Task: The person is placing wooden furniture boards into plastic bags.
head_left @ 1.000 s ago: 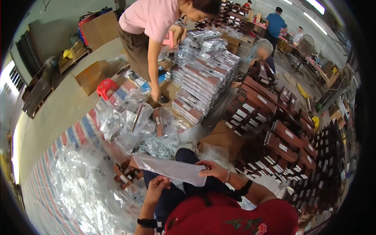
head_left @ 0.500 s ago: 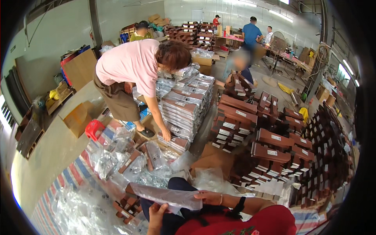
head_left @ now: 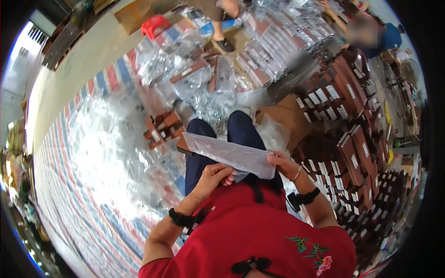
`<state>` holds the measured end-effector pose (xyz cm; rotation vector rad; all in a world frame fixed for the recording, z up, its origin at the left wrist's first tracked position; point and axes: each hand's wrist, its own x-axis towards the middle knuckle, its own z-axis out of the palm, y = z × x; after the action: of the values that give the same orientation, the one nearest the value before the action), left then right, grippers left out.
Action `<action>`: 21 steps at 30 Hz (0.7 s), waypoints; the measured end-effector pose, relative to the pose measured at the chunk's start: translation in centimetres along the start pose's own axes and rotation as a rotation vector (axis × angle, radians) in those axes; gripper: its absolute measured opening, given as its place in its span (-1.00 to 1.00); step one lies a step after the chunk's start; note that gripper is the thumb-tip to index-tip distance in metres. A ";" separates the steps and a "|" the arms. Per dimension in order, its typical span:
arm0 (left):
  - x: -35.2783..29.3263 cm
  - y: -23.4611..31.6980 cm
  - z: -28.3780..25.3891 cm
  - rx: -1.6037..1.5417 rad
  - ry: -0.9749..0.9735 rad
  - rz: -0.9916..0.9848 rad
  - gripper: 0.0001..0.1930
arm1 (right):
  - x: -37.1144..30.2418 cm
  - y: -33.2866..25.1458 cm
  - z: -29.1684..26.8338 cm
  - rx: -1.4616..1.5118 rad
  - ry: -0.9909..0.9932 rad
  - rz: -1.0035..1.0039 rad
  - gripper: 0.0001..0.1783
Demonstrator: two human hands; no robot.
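Across my lap lies a long flat plastic bag [head_left: 232, 155], clear and milky, with a dark brown strip-like piece [head_left: 183, 145] showing at its left end. How far the piece reaches inside is hard to make out. My left hand [head_left: 217, 176] pinches a fold of plastic at the lower edge, near the middle. At the bag's right end my right hand [head_left: 285, 166] grips it, thumb on top and the other fingers partly hidden. Just beyond my left knee sits a small pile of brown pieces [head_left: 163, 129].
Loose plastic bags [head_left: 109, 153] heap on a striped sheet [head_left: 60, 185] at the left. Stacks of brown pieces [head_left: 354, 157] with white labels stand close at my right. Bagged pieces [head_left: 264, 55] are stacked ahead, beside a person's foot [head_left: 225, 45] and a red stool [head_left: 155, 26].
My view has tilted down and turned, so my lap and both forearms now show. Both hands keep hold of the bag. The person ahead is now mostly out of view.
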<state>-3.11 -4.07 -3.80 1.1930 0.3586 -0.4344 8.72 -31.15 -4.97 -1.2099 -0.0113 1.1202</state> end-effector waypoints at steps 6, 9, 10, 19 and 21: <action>-1.0 -2.4 -1.8 -0.021 0.066 -0.107 -0.76 | 2.3 0.8 0.0 -0.117 0.046 0.092 -0.49; -1.4 -1.3 -2.9 0.323 0.056 -0.044 -0.76 | 2.5 0.9 -0.3 -0.087 0.093 0.155 -0.60; -1.4 -1.1 -3.7 0.488 0.173 0.033 -0.79 | 2.5 0.2 -0.1 -0.052 0.103 0.171 -0.59; 3.1 2.4 -7.1 1.568 0.107 0.738 -0.12 | 5.0 1.5 -0.3 -0.645 0.157 0.103 -0.39; 4.8 2.1 -8.0 1.455 -0.122 0.652 -0.19 | 2.7 1.6 1.4 -1.176 0.432 -0.049 -0.31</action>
<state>1.77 3.44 -7.06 2.5482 -0.5990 -0.1325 8.28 -28.40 -7.01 -2.4588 -0.4152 0.7477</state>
